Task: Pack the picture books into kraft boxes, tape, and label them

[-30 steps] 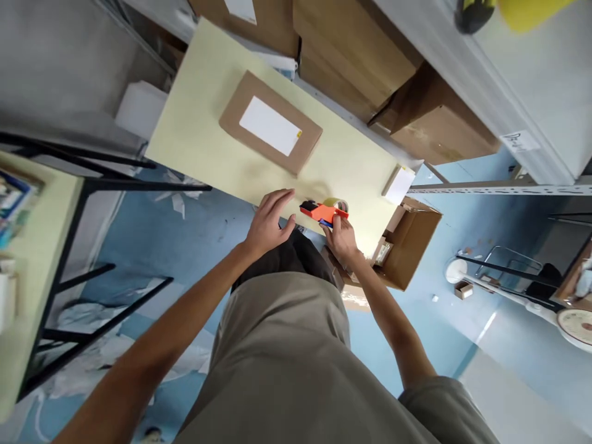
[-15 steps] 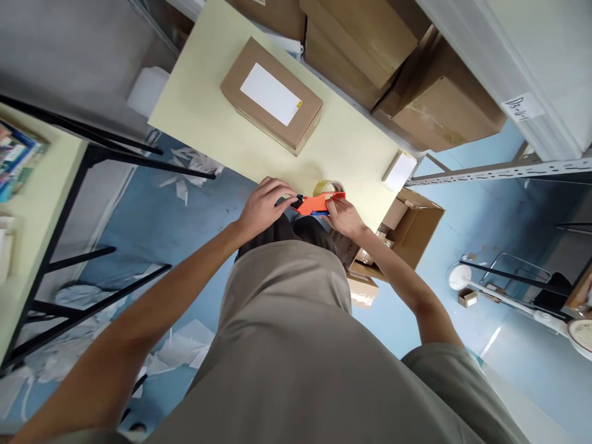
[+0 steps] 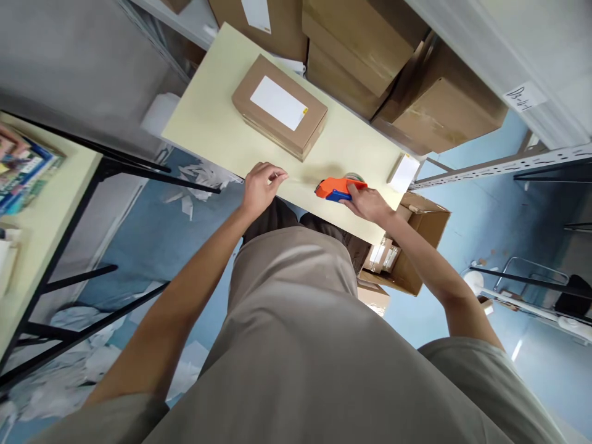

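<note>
tape dispenser (image 3: pixel 339 188) sits at the near edge of the table (image 3: pixel 208 123), gripped by the right hand (image 3: pixel 367 203); left hand (image 3: pixel 259 188) pinches the tape end. better keep the strip tight and straight.

Hidden and cut-off parts at the table's near edge

The right hand (image 3: pixel 370 203) covers the back of the orange tape dispenser (image 3: pixel 337 187), so its grip is unclear. Whether the left hand (image 3: pixel 259 188) pinches tape is too small to tell. The stacked boxes (image 3: pixel 356 43) are cut by the top edge.
</note>
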`<act>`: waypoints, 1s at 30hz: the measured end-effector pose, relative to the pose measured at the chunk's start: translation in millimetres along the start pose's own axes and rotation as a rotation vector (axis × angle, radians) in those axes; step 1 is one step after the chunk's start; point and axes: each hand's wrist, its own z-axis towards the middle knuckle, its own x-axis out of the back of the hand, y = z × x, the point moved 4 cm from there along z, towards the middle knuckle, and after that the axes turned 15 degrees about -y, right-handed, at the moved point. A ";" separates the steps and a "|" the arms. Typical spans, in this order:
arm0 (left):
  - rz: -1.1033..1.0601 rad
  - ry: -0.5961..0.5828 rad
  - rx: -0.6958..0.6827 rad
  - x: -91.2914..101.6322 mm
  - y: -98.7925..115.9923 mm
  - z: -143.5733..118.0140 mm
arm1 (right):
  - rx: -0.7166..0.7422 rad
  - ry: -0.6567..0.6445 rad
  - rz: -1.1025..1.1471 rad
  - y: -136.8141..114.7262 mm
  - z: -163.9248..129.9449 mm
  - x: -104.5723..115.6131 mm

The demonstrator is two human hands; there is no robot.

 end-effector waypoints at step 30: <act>-0.557 0.330 0.386 -39.9 -77.8 72.3 | -0.292 -0.119 0.120 -25.0 69.6 38.4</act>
